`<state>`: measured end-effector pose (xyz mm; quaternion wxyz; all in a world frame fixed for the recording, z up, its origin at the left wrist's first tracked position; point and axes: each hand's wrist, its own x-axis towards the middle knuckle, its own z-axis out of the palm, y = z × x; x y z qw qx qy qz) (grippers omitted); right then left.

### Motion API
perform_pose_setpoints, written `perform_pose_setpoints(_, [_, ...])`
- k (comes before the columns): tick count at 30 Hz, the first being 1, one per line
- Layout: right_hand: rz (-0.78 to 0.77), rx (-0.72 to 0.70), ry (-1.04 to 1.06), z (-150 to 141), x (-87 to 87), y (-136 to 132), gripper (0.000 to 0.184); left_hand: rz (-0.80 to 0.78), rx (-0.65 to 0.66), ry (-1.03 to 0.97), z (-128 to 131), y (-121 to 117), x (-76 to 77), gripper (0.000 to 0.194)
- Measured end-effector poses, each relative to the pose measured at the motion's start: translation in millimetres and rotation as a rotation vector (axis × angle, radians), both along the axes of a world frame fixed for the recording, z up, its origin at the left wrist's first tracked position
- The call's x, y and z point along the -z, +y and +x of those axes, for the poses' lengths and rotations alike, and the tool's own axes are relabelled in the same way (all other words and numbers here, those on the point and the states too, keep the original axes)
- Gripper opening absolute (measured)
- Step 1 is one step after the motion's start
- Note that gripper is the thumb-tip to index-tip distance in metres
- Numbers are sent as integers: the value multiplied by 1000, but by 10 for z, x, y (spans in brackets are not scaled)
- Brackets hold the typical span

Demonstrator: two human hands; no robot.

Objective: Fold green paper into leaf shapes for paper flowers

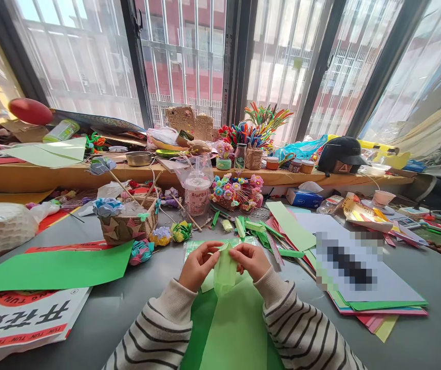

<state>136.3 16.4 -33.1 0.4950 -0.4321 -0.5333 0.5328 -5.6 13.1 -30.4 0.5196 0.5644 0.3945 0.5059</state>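
Note:
A folded piece of light green paper (225, 272) is held up between both hands over the table. My left hand (202, 264) pinches its upper left edge, with thumb and fingertips closed together. On the other side, my right hand (251, 261) grips the upper right edge between thumb and fingers. Below the hands lies a larger light green sheet (235, 329), on top of a darker green sheet (200, 334). Several folded green paper strips (253, 226) are scattered just beyond my right hand.
At the left stands a basket (130, 226) with paper flowers, near a bright green sheet (54, 266). A stack of coloured paper (382, 277) lies at the right. A plastic cup (197, 195) and pipe-cleaner flowers (235, 191) stand behind, below a crowded window ledge (147, 174).

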Motion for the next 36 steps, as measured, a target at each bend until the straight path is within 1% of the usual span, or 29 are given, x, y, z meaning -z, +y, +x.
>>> perform_pose_setpoints(5, [-14,-41,-11,-14,-3,-11,29,9,-6,87,8,-24,-41,29])
perform_pose_setpoints(9, [22,-30,-48,-14,7,-14,28,20,-42,143,2,-13,-42,22])
perform_pose_setpoints(13, [161,-4,-159,8,28,-19,27,-13,-83,138,-7,6,-20,21])
perform_pose_setpoints(16, [257,13,-239,21,39,-25,26,-71,-52,89,-8,9,-16,23])
perform_pose_setpoints(23, [354,10,-344,6,38,-44,22,-125,-52,39,2,9,-22,29])
perform_pose_setpoints(28, [493,52,-443,-1,13,-65,22,-177,-40,-52,-4,27,1,28])
perform_pose_setpoints(36, [666,73,-650,-18,8,-83,25,-182,-65,-80,-12,34,25,23])
